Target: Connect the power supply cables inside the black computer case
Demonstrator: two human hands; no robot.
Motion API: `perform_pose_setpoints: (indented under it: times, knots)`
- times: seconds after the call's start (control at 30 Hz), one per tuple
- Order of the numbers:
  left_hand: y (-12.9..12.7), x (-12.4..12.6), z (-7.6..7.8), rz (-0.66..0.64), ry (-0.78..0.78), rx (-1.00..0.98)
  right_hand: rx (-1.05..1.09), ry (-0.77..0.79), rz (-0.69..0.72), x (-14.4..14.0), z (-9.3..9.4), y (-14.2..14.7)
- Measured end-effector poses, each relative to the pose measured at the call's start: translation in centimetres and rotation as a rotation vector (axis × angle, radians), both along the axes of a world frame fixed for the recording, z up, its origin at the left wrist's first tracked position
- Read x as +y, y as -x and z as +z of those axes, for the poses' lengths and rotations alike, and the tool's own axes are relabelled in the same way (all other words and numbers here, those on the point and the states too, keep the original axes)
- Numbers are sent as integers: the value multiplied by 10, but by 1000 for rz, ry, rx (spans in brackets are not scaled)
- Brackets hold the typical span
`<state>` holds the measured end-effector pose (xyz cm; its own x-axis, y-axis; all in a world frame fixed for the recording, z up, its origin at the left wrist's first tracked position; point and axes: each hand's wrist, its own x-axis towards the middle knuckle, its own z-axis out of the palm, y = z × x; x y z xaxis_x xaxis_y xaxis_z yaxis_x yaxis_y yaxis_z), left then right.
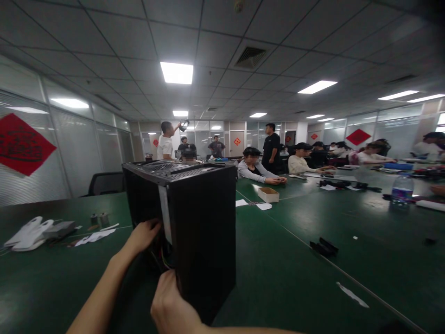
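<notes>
A black computer case (205, 232) stands upright on the green table (295, 260), straight in front of me. My left hand (144, 234) reaches into its open left side, fingers curled inside by a white strip and some coloured wires. Low on the case's near front edge, my right hand (170, 308) is closed on that corner. What my left hand's fingers touch inside is hidden.
White gloves and a grey box (34, 232) lie at the left, with small metal parts (99, 219) and paper. A cardboard box (268, 195), black clips (324, 247) and a water bottle (402, 190) sit to the right. Several people sit or stand at the far tables.
</notes>
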<state>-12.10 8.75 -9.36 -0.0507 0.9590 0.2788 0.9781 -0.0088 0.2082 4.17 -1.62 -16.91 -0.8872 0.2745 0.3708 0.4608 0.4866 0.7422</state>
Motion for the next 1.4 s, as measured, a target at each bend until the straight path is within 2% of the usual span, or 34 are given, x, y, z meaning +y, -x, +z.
perform_pose_setpoints:
  times: [0.1, 0.2, 0.33, 0.5, 0.7, 0.83, 0.97, 1.13, 1.27, 1.4]
  knots:
    - [1, 8, -12, -9, -11, -21, 201, -7, 22, 20, -7, -32]
    - [-7, 10, -20, -37, -28, 120, 234, -30, 10, 42, -5, -71]
    - [-33, 8, -23, -123, -35, 315, 235, -42, 22, 80, 6, -124]
    - [-64, 6, -25, -154, -69, 320, 278, 10, 56, 124, 13, -169]
    - [-84, -8, -17, -171, -5, 250, 281, 168, 57, 152, 13, -198]
    - [-101, -29, -6, -216, 104, 304, 288, 254, 39, 156, 15, -221]
    - [-115, -43, 1, -299, 233, 309, 229, 276, 3, 155, 16, -239]
    - [-122, -52, 4, -276, 237, 326, 188, 261, -60, 155, 14, -245]
    - [-126, -56, 6, -263, 243, 351, 195, 265, -56, 157, 12, -244]
    - [-128, -58, 5, -260, 238, 349, 169, 300, -130, 146, 19, -242]
